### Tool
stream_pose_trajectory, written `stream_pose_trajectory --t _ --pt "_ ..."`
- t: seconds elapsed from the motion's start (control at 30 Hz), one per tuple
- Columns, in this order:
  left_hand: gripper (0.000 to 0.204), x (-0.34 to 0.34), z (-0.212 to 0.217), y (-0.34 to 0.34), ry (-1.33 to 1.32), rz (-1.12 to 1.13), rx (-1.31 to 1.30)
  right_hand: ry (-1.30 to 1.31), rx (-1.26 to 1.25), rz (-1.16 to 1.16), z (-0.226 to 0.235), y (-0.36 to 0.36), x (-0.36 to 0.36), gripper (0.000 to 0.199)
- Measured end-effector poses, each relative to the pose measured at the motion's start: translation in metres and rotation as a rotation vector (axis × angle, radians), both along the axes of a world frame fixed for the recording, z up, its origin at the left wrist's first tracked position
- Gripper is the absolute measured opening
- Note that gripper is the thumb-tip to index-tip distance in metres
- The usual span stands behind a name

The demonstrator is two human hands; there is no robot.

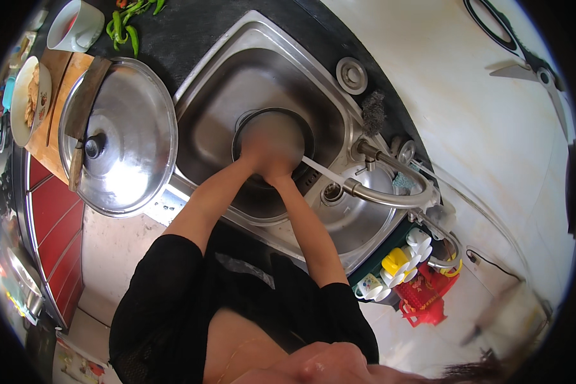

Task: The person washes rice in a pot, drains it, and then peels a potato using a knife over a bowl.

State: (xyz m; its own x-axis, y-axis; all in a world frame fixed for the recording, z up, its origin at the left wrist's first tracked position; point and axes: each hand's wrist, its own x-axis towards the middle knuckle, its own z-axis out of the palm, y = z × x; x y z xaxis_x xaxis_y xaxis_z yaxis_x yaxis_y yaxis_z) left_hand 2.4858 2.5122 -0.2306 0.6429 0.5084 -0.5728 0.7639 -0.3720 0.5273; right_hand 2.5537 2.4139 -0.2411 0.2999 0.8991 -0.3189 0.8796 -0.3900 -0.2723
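Note:
My left hand point(257, 150) and my right hand point(285, 155) are pressed together and blurred by motion, low in the steel sink point(230, 83). They are right over a dark round pan point(306, 131) lying in the basin. A thin stream of water point(323, 170) runs from the curved steel faucet point(390, 197) toward my right hand. The blur hides whether either hand holds anything.
A big steel lid point(137, 141) with a cleaver point(84, 99) across it rests left of the sink. Behind it are a wooden board point(61, 67), a plate of food point(27, 96), green chilies point(125, 29) and a white cup point(77, 25). A dark scrubber point(373, 112) sits on the rim; a red basket point(425, 291) with cups stands lower right.

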Motion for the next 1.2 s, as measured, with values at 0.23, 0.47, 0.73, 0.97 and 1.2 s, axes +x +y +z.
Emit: stream_pose_trajectory --t 0.23,0.47,0.73,0.97,1.2 --pt "0.036 -0.002 -0.001 -0.006 0.071 -0.149 0.244 0.537 0.231 -0.260 0.098 0.013 0.034 0.017" --pt "0.046 -0.009 0.010 -0.008 0.010 -0.083 0.325 0.715 0.482 -0.835 0.147 -0.054 0.091 0.019" --pt "0.065 -0.006 0.010 -0.002 -0.027 -0.006 0.351 -0.071 0.618 -0.417 0.162 -0.047 0.122 0.034" --pt "0.063 -0.010 0.002 0.007 -0.031 -0.010 0.295 0.203 0.714 -0.517 0.139 -0.064 0.157 0.014" --pt "0.062 -0.004 0.013 0.016 -0.103 -0.062 0.217 0.445 0.779 -0.980 0.156 -0.057 0.138 0.032"
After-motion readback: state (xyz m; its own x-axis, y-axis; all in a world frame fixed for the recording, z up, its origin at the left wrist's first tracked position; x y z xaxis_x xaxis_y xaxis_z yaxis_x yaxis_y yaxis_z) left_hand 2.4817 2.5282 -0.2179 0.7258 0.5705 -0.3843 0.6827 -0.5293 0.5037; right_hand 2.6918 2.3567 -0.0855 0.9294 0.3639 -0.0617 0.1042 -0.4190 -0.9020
